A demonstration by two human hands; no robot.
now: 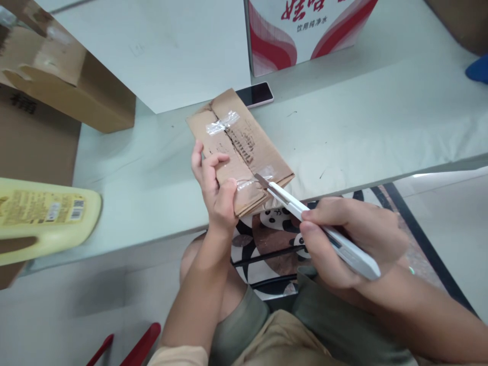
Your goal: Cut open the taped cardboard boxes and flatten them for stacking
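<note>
A small brown cardboard box (244,137), somewhat crumpled, is tilted above the table's near edge. Two strips of clear tape cross its middle seam, and smudged dark print marks its face. My left hand (217,183) grips the box by its left side, thumb and fingers on the taped face. In my right hand (351,239) is a white utility knife (293,201), held between thumb and fingers. Its extended blade tip touches or hovers just over the seam at the nearer tape strip; exact contact I cannot tell.
Behind the box, a phone (256,95) lies on the pale table cover (381,117). A white box (168,51) and a red-and-white carton (305,30) stand at the back. Cardboard boxes (68,81) and a yellow jug (46,218) occupy the left; something blue (478,68) sits far right.
</note>
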